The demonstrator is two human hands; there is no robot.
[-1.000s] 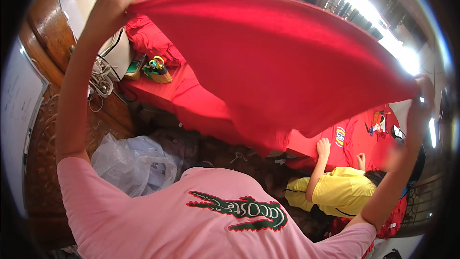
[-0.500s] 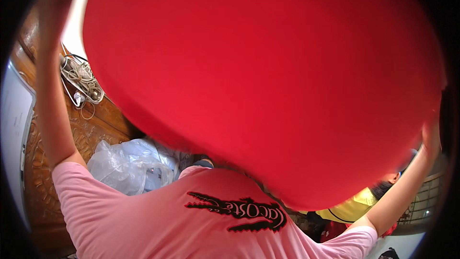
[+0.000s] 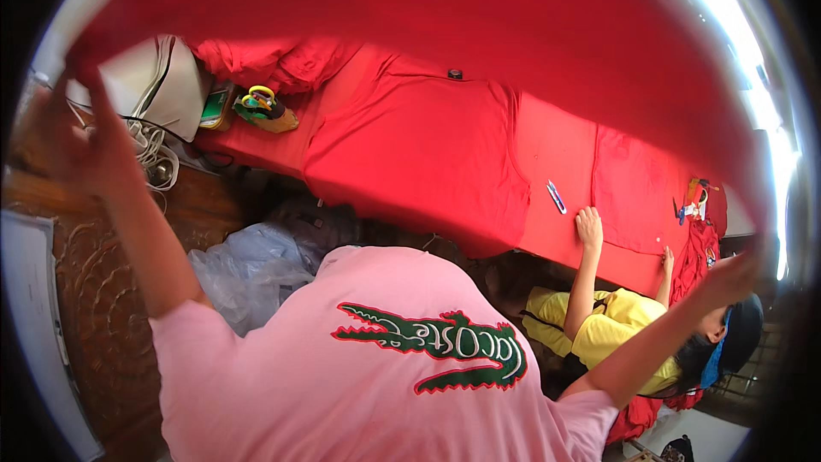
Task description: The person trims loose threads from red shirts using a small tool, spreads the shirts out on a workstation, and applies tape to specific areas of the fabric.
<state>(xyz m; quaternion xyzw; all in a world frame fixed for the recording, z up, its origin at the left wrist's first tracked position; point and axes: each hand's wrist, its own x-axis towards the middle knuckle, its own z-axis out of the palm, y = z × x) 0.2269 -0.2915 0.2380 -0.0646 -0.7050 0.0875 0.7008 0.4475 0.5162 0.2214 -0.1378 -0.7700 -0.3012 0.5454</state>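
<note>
A large piece of red cloth (image 3: 445,0) is stretched overhead between my raised arms, blurred by motion. At the far left my left hand (image 3: 85,137), smeared too, has its fingers closed at one corner of it. My right hand (image 3: 734,278), raised at the far right, grips the opposite corner; its fingers are partly hidden. Below the cloth, a red fabric piece (image 3: 419,150) lies spread on the red-covered table (image 3: 552,141), its front edge hanging over. A small blue-and-white cutter (image 3: 557,197) and a small dark round object (image 3: 455,74) lie on the table.
Yellow-handled scissors (image 3: 259,97) stand in a holder beside bunched red cloth (image 3: 274,60). White cables (image 3: 156,150) hang at the left, above a plastic bag (image 3: 244,278). At the right a co-worker in yellow (image 3: 629,329) rests both hands on another red piece (image 3: 633,188).
The red cloth has swung up and away, uncovering the table, the spread fabric and the co-worker. My left hand has come lower into view; my right hand is slightly lower and further left.
</note>
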